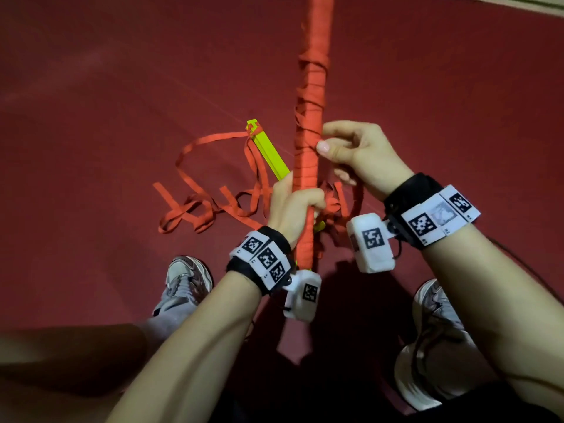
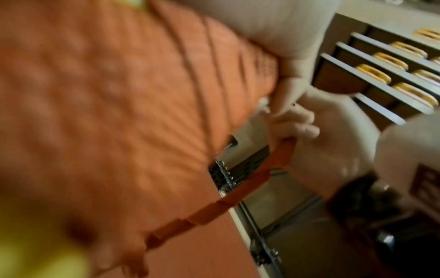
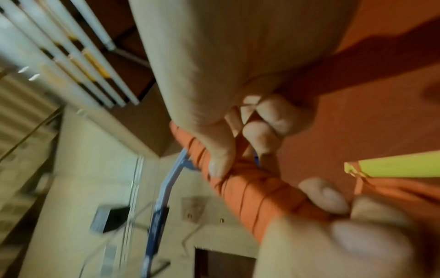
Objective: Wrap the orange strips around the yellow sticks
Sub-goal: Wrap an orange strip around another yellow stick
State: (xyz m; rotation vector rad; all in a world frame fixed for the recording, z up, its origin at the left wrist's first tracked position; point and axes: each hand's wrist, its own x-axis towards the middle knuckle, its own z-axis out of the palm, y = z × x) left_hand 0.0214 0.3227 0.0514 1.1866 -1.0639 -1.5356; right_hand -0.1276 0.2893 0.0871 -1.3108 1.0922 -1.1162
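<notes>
Left hand (image 1: 294,209): fingers curled round lower part of wrapped stick (image 1: 309,117), thumb side toward camera, forearm entering from lower left; tagged wristband (image 1: 262,257) worn.

Right hand (image 1: 357,157): set higher on same stick, thumb pressed flat against wrapping, remaining fingers curled; orange strip (image 2: 269,169) pinched in curled fingers, as seen from left wrist view, trailing down and away in a twisted run. Forearm entering from lower right; tagged wristband (image 1: 427,215) worn.

Wrapped stick: held up off floor between both hands, long axis running from near the body straight away, far end beyond top edge of head view. Covered in orange turns over visible length; turns neat near hands, looser and overlapping with stray edges farther up. Short yellow tip (image 1: 319,226) exposed just below left hand.

Second yellow stick (image 1: 270,154): lying on red floor (image 1: 106,117) just left of wrapped stick, long axis diagonal, far end pointing up-left, near end hidden behind left hand. Orange strip tied at its far end.

Loose orange strips (image 1: 198,206): heaped in loops on floor left of hands, more tangled below right hand.

Two grey shoes (image 1: 186,282) on floor, one either side of forearms.
</notes>
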